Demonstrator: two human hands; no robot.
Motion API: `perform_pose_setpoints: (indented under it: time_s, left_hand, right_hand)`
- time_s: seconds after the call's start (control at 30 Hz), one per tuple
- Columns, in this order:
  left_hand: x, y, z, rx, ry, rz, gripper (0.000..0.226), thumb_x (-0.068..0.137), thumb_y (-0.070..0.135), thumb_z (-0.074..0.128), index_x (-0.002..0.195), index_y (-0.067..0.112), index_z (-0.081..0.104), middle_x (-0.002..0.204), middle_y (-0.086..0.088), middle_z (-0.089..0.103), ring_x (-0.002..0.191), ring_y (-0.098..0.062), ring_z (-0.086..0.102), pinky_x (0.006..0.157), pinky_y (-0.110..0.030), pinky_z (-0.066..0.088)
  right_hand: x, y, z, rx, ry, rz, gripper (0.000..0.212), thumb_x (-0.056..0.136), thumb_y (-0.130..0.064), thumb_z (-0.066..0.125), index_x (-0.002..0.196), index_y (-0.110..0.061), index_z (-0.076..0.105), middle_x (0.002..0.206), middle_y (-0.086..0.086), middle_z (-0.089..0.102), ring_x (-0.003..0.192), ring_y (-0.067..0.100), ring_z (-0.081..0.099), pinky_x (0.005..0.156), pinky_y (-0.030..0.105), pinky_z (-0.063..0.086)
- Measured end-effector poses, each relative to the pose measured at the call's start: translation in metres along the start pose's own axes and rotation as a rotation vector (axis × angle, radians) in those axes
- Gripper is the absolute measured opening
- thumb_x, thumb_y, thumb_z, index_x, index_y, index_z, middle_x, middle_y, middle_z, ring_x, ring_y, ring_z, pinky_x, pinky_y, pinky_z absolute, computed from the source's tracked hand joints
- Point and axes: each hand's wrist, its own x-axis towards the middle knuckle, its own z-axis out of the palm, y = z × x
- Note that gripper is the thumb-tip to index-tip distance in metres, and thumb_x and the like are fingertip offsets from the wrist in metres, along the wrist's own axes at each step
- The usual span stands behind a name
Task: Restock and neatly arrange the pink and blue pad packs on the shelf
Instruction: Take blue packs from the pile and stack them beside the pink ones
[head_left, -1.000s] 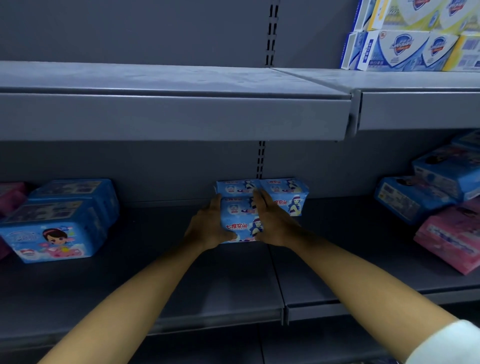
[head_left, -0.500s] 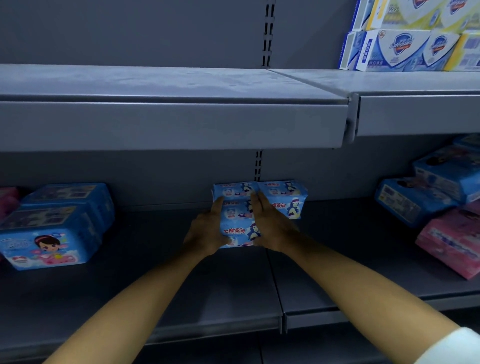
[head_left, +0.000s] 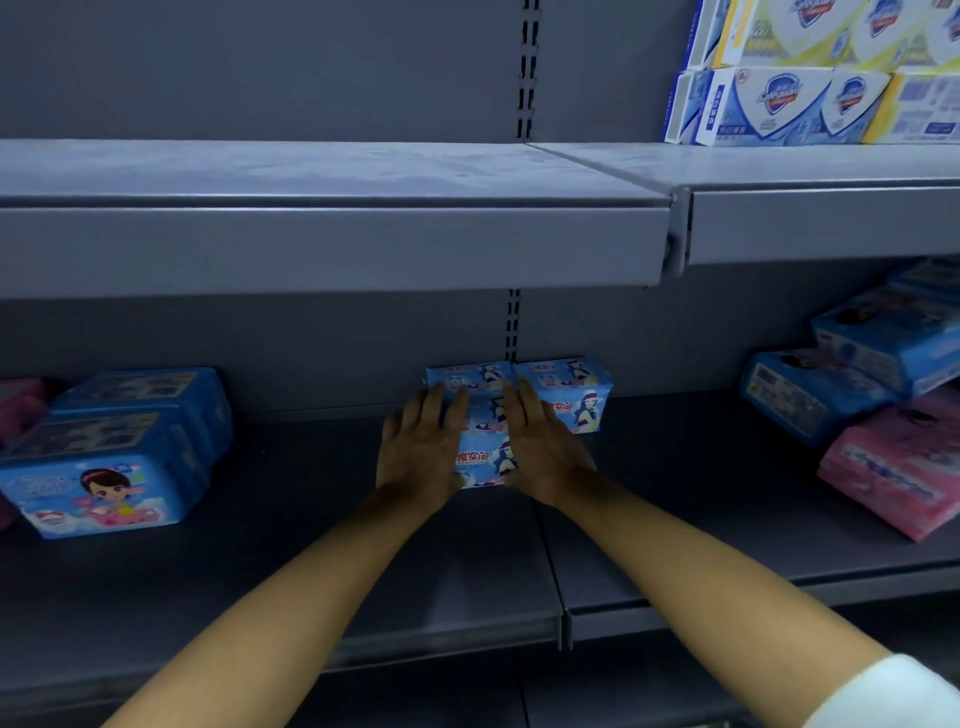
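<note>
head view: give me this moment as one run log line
step: pack alignment | left hand: flat against front blue pad pack | right hand: flat against same pack | behind it: two blue packs side by side

Covered sides, cropped stock

The left hand (head_left: 421, 452) and right hand (head_left: 545, 452) lie flat over both sides of the front blue pad pack (head_left: 480, 447), so only its middle strip shows. A pink pack (head_left: 18, 410) at far left is cut by the picture's edge. The stacked blue packs (head_left: 893, 338) run off the right, and the soap boxes (head_left: 810, 104) off the top and right. Small print on the wrappers is too blurred to read. A white sleeve (head_left: 893, 696) is cropped at the bottom right corner.
</note>
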Motion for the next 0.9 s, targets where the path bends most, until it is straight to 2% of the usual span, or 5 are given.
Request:
perform_pose_setpoints:
  time_s: [0.1,0.23,0.4,0.5,0.9]
  left_hand:
    - [-0.001,0.003,0.000,-0.079,-0.022,-0.036,0.112,0.076,0.055,0.069,0.152,0.022,-0.005,0.157,-0.010,0.005,0.144,-0.030,0.010,0.115,-0.046,0.018]
    - [0.002,-0.001,-0.003,-0.368,-0.141,-0.182,0.115,0.073,0.050,0.074,0.152,0.027,-0.007,0.156,-0.013,0.006,0.140,-0.036,0.021,0.109,-0.051,0.034]
    - [0.009,-0.007,-0.003,-0.442,-0.217,-0.154,0.113,0.074,0.037,0.078,0.153,0.029,-0.002,0.148,-0.010,0.030,0.131,-0.029,0.041,0.104,-0.041,0.042]
    - [0.012,-0.005,-0.003,-0.437,-0.226,-0.157,0.111,0.076,0.034,0.077,0.153,0.025,-0.002,0.150,-0.010,0.028,0.132,-0.028,0.040,0.104,-0.040,0.040]
    - [0.018,-0.005,-0.005,-0.408,-0.249,-0.161,0.108,0.078,0.035,0.076,0.153,0.024,-0.001,0.152,-0.009,0.025,0.135,-0.027,0.036,0.109,-0.039,0.037]
  right_hand:
    - [-0.008,0.004,-0.006,0.001,0.037,-0.007,0.114,0.077,-0.046,0.072,0.151,-0.009,-0.007,0.159,0.011,-0.004,0.144,0.028,0.011,0.116,0.038,0.018]
    - [-0.013,0.027,-0.018,0.083,0.079,0.150,0.120,0.069,-0.064,0.070,0.153,-0.018,-0.003,0.159,0.010,-0.008,0.147,0.029,-0.002,0.118,0.049,0.010]
    - [-0.006,0.056,-0.022,0.174,-0.130,0.333,0.129,0.061,-0.070,0.072,0.150,-0.032,-0.013,0.156,0.007,-0.026,0.145,0.035,-0.012,0.110,0.067,0.010]
    - [-0.005,0.060,-0.016,0.254,-0.197,0.308,0.130,0.063,-0.063,0.076,0.150,-0.029,-0.014,0.155,0.005,-0.029,0.145,0.037,-0.012,0.114,0.062,0.017]
    - [0.004,0.054,-0.012,0.003,-0.212,0.264,0.119,0.072,-0.054,0.073,0.152,-0.022,-0.010,0.157,0.001,-0.022,0.140,0.043,0.005,0.111,0.053,0.026]
